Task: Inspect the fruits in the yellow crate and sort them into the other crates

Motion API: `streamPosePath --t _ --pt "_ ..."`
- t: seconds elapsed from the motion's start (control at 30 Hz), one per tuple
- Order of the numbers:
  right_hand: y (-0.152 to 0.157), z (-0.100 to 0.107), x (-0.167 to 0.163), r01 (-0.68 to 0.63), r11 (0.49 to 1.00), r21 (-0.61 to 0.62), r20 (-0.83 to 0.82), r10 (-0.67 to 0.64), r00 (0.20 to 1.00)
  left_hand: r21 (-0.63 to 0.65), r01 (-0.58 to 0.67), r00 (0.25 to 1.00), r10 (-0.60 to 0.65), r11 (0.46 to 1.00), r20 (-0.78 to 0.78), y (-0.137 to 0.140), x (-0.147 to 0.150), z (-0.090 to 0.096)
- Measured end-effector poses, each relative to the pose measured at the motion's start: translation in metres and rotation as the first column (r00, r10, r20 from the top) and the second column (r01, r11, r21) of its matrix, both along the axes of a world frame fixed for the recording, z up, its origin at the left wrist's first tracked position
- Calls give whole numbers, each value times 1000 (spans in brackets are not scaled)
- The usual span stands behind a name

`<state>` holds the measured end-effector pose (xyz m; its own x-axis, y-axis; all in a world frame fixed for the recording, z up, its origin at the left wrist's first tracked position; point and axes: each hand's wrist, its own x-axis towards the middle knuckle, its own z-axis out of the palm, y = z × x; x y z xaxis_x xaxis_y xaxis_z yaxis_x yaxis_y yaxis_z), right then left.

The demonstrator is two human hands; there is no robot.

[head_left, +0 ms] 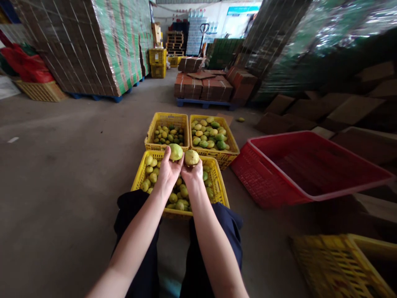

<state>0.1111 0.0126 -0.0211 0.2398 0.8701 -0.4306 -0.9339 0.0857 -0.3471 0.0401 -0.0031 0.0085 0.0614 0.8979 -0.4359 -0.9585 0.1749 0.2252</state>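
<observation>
My left hand (pixel 169 169) is closed around a green-yellow lemon (pixel 175 152), with the thumb along its left side. Beside it, my right hand (pixel 192 170) grips a duller yellow lemon (pixel 191 157) that has a dark patch low down. Both hands are close together above the near yellow crate (pixel 139 176), which holds many lemons (pixel 182 191). Behind that crate stand two more yellow crates: the left one (pixel 149 133) has smaller yellow and green fruit, the right one (pixel 234 145) larger fruit. My forearms hide part of the near crate.
A large red basket (pixel 273 182) stands to the right, with another yellow crate (pixel 328 260) nearer me. Cardboard (pixel 328 107) lies behind the basket. One loose fruit (pixel 240 119) rests on the floor. Ahead, flattened cartons (pixel 214 89) sit on a blue pallet (pixel 204 103).
</observation>
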Motion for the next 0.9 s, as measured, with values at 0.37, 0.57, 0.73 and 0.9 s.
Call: streamPosePath --t 0.37,0.57,0.73,0.9 --pt "-27 45 15 -209 939 273 15 213 977 266 141 990 -137 954 -32 -16 -21 18" --pt "-38 50 18 -311 901 303 159 274 949 274 253 964 -220 928 -146 -22 -28 21" --pt "-41 44 21 -417 852 318 236 355 905 246 330 937 -285 911 -203 -25 -32 22" --pt "-46 45 23 -525 807 270 316 441 840 255 313 940 -262 915 -217 -28 -33 26"
